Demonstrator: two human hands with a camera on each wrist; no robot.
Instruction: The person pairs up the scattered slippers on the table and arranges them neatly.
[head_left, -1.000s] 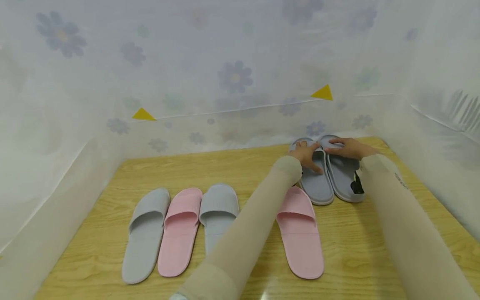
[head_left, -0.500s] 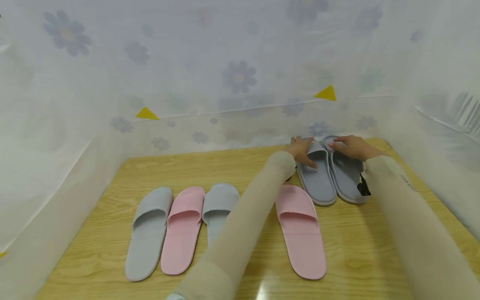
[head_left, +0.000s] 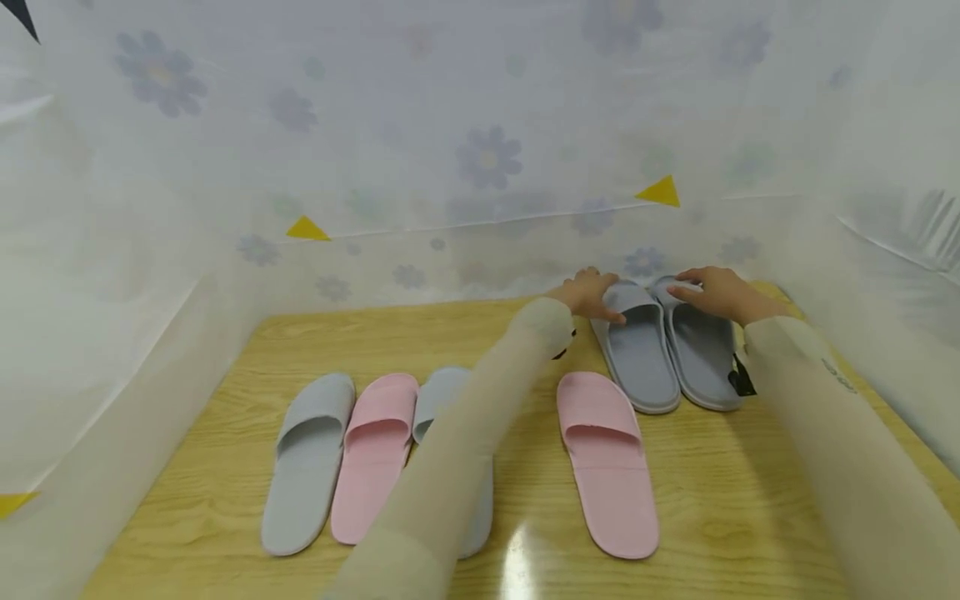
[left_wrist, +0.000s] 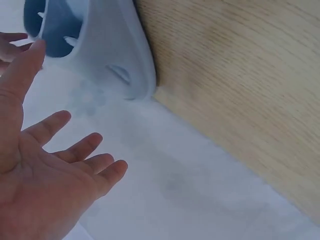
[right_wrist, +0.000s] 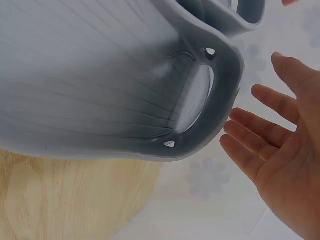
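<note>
Two blue-grey slides lie side by side at the back right of the wooden table, the left slide (head_left: 637, 354) and the right slide (head_left: 705, 350). My left hand (head_left: 592, 293) is at the toe of the left slide with straight, spread fingers. In the left wrist view the left hand (left_wrist: 55, 165) is open beside the slide's toe (left_wrist: 110, 60), only the thumb close to it. My right hand (head_left: 708, 292) is at the right slide's toe. In the right wrist view its fingers (right_wrist: 260, 145) are straight, just off the toe's edge (right_wrist: 220, 100).
A pink slipper (head_left: 609, 462) lies in front of the slides. At the front left stand a grey slipper (head_left: 307, 462), a pink one (head_left: 375, 454) and a grey one (head_left: 442, 396) partly behind my left arm. White flowered sheeting (head_left: 465, 167) walls in the table (head_left: 750, 483).
Both hands have moved from the slides' straps to their toe ends, and the left fingers have come off the footbed. The view has shifted slightly.
</note>
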